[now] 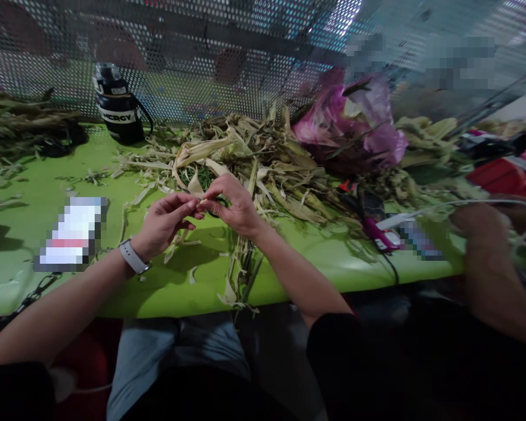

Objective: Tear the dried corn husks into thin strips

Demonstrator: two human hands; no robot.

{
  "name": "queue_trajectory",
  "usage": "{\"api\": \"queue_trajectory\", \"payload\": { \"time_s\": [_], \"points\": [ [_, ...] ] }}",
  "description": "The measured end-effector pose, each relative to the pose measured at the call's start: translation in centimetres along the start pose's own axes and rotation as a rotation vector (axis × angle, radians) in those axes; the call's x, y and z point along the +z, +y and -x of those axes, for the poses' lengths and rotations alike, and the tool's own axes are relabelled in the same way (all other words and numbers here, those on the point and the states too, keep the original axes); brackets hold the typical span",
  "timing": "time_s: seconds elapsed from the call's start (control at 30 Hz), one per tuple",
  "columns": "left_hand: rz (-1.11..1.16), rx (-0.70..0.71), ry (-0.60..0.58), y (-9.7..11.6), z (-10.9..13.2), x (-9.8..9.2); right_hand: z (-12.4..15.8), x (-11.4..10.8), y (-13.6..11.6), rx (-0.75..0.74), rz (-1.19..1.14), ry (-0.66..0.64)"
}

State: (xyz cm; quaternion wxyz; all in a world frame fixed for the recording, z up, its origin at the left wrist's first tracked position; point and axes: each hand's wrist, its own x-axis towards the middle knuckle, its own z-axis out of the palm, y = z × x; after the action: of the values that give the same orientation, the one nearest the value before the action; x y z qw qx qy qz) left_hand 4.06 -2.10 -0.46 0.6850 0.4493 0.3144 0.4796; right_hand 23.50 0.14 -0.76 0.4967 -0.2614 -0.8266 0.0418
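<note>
My left hand point(164, 222), with a pale watch strap on its wrist, and my right hand point(234, 204) meet above the green table point(158, 295). Both have thumb and fingertips pinched together on a small pale piece that looks like dried corn husk; the fingers cover most of it. Just behind the fingertips, a pale husk strip point(196, 183) stands up. Beyond it lie thin green strands point(201, 174) and a curved husk band. A large heap of dry husks point(293, 190) spreads behind and right of my hands, and some husk stalks point(244, 272) hang toward the table's front edge.
A black bottle point(120, 120) stands back left, before a perforated metal panel point(245, 58). A blurred bright screen point(72, 234) lies left. On the right are a pink plastic bag point(346, 123), a magenta corded tool point(381, 237) and another person's arm point(486, 251).
</note>
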Motion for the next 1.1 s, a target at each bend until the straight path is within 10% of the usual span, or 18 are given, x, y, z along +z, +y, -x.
{"api": "queue_trajectory", "payload": {
  "time_s": [0.33, 1.1],
  "points": [
    [0.045, 0.031, 0.039, -0.5, -0.1, 0.0, 0.0, 0.8, -0.6, -0.073, 0.045, 0.146],
    [-0.240, 0.218, 0.005, -0.4, 0.0, 0.1, -0.4, 0.8, -1.6, 0.595, -0.478, 0.007]
  ]
}}
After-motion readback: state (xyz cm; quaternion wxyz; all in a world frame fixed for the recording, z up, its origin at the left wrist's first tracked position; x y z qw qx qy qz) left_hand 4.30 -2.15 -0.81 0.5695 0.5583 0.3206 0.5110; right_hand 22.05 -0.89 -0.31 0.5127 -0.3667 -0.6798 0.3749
